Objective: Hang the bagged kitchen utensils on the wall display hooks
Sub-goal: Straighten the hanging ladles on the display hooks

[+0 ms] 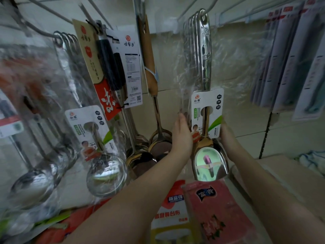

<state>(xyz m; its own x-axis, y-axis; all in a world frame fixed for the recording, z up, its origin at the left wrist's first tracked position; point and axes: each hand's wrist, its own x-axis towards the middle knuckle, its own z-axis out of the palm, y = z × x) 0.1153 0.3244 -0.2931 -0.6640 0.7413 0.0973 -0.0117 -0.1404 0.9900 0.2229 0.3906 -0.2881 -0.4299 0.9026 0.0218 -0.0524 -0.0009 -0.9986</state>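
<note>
Tiled wall (165, 64) at centre frame: we are steadying the bagged spatula (209, 161) on its hook (203, 13), left hand (182, 136) flat against it, right hand (227, 136) with fingers hidden; next we are likely releasing gently.

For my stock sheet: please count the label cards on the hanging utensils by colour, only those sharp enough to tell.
White-and-green cards: 2
Beige-and-red card: 1
White card with QR code: 1
Total: 4
Blurred packs at both edges: not counted.
</note>
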